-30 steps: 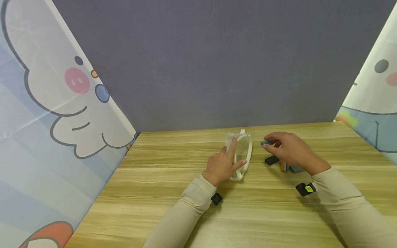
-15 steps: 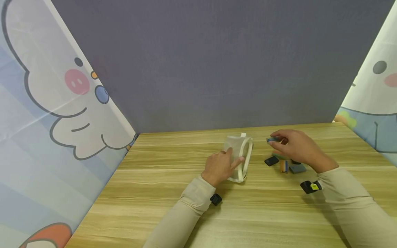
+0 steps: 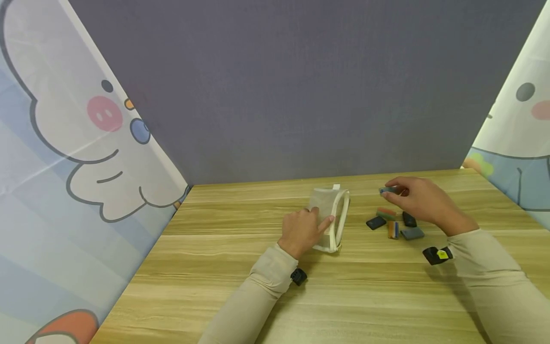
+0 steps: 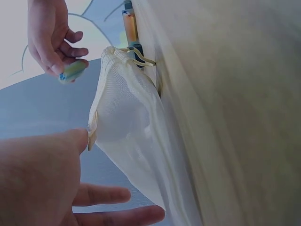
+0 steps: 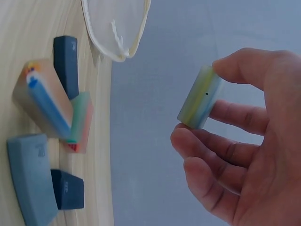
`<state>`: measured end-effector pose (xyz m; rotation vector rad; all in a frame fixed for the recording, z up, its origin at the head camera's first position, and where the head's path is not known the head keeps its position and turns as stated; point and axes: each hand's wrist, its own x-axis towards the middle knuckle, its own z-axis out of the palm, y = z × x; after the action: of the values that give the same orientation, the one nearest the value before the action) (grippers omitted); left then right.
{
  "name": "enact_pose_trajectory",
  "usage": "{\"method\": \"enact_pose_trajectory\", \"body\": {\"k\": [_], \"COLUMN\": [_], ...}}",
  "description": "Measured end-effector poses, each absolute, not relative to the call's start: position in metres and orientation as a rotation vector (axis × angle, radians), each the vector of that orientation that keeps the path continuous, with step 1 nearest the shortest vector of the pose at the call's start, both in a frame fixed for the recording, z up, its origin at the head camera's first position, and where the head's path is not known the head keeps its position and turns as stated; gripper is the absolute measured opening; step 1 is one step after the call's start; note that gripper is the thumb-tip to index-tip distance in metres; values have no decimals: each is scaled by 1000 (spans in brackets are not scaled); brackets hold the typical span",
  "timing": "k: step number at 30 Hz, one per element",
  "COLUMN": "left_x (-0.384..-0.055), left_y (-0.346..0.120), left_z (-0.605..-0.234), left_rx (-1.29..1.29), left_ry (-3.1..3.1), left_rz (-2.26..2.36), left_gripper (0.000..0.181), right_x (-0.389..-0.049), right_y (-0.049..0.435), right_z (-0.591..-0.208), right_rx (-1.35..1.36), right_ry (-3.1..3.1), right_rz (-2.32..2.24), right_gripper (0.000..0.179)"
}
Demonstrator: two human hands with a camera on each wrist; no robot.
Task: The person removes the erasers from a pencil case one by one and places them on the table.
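A white mesh zip pouch [image 3: 323, 200] stands partly gaping on the wooden table. My left hand [image 3: 301, 231] is at its near-left side; in the left wrist view the thumb [image 4: 81, 139] touches the zip edge and the other fingers reach out fairly straight below. My right hand [image 3: 423, 200] pinches a small eraser [image 5: 201, 96] striped yellow, green and blue between thumb and fingers, raised off the table. Under that hand lie more erasers: a dark one [image 3: 375, 222], a red-green one [image 3: 386, 213], an orange-blue one [image 3: 393, 230], a grey-blue one [image 3: 412, 233] and another dark one [image 3: 409, 220].
A grey panel [image 3: 301, 95] rises along the back edge of the wooden table [image 3: 193, 267]. Cartoon-printed cloths stand at the left [image 3: 86, 181] and right [image 3: 515, 157]. Each wrist carries a black strap mount.
My right hand has moved right and slightly back with the striped eraser, uncovering the other erasers. My left hand's fingers have drawn in from the pouch, whose opening now gapes more.
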<state>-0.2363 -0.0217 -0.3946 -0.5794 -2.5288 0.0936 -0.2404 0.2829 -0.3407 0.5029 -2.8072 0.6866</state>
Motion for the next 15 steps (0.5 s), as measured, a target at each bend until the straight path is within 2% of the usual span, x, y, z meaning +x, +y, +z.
{"method": "enact_pose_trajectory", "body": {"k": [4, 10, 15], "left_x": [-237, -242, -246], "left_y": [-24, -34, -41], "left_z": [-393, -387, -381], "left_rx": [-597, -605, -558], "left_ry": [-2524, -2592, -2674], "left_rz": [84, 8, -40], "left_gripper": [55, 40, 42], "right_x": [-241, -243, -243], "right_y": [288, 296, 305], "right_z": [-341, -340, -340], "right_rx": [486, 484, 464], "right_ry": [-2835, -2896, -2920], "right_rz": [687, 681, 659], "right_gripper": [51, 51, 48]}}
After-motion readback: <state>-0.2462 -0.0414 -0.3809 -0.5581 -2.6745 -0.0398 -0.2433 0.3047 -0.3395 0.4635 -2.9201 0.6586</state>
